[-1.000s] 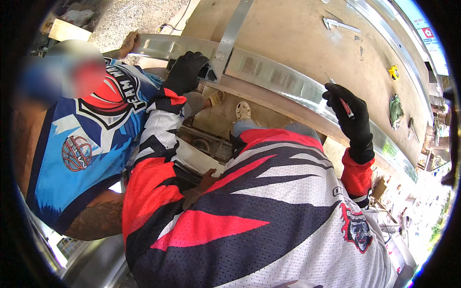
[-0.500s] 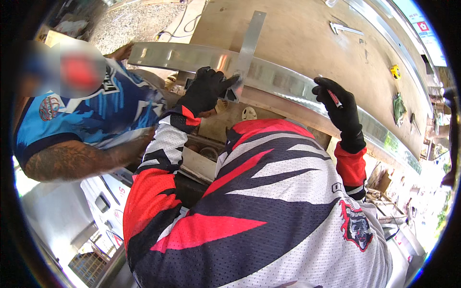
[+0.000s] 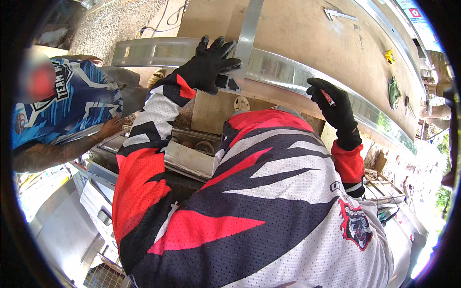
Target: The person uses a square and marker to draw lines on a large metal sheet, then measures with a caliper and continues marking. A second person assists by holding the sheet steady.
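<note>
Stretched across the wooden table is a long shiny metal bar [image 3: 283,69]. A flat metal strip with a straight edge, like a square's blade [image 3: 248,31], lies crosswise over it. A dark angular block [image 3: 228,83] sits at the strip's near end, against the bar's near side. My left hand [image 3: 204,65], in a black glove, is spread over the bar just left of the strip, fingers apart and close to the block. My right hand [image 3: 333,108], also gloved in black, is closed round a red and white marker [image 3: 328,97] above the bar farther right.
A caliper [image 3: 340,15], a yellow tape measure [image 3: 389,56] and a green cloth-like item [image 3: 394,93] lie on the table [image 3: 297,38]. At the left stands a co-worker in a blue shirt [image 3: 72,101]. A cable [image 3: 163,24] runs at the far left.
My left hand has gone from closed fingers at the block to spread fingers over the bar. The co-worker has shifted left, away from the bar. My right hand keeps the marker.
</note>
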### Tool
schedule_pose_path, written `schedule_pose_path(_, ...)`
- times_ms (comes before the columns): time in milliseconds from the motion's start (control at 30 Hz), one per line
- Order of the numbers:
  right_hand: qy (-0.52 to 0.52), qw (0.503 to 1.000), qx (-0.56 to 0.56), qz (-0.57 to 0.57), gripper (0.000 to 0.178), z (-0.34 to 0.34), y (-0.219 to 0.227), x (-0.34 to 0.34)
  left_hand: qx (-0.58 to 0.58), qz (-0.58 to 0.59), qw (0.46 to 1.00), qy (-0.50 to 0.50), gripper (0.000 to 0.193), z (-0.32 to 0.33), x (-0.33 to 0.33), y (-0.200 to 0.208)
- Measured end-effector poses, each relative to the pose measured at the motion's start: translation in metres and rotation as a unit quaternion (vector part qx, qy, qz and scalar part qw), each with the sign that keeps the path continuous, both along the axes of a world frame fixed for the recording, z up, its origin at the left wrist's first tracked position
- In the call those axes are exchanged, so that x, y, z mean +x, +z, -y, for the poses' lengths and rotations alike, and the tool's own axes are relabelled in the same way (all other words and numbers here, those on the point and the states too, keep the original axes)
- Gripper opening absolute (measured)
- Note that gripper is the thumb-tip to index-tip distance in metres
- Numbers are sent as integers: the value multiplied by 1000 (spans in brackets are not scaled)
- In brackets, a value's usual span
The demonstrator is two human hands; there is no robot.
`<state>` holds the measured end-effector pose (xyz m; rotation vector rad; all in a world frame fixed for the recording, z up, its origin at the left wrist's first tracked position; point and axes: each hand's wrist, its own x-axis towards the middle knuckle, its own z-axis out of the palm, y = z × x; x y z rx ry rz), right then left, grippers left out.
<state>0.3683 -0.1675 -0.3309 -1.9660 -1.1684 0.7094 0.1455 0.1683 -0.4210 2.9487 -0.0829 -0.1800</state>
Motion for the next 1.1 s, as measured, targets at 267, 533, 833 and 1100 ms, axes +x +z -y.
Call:
schedule_pose_path(267, -15, 999, 29, -30, 30, 5, -5, 0, 36, -28, 999, -21, 105, -4, 2, 0)
schedule_pose_path(533, -16, 999, 16, -48, 29, 9, -6, -2, 6, -48, 999, -10, 105, 1, -2, 8)
schedule_pose_path(833, -29, 998, 58, 5, 30, 12, -8, 3, 9, 4, 1000, -30, 101, -8, -7, -6)
schedule_pose_path(1100, -46, 997, 63, -9, 30, 30, -7, 11, 9, 28, 999, -34, 103, -9, -5, -9)
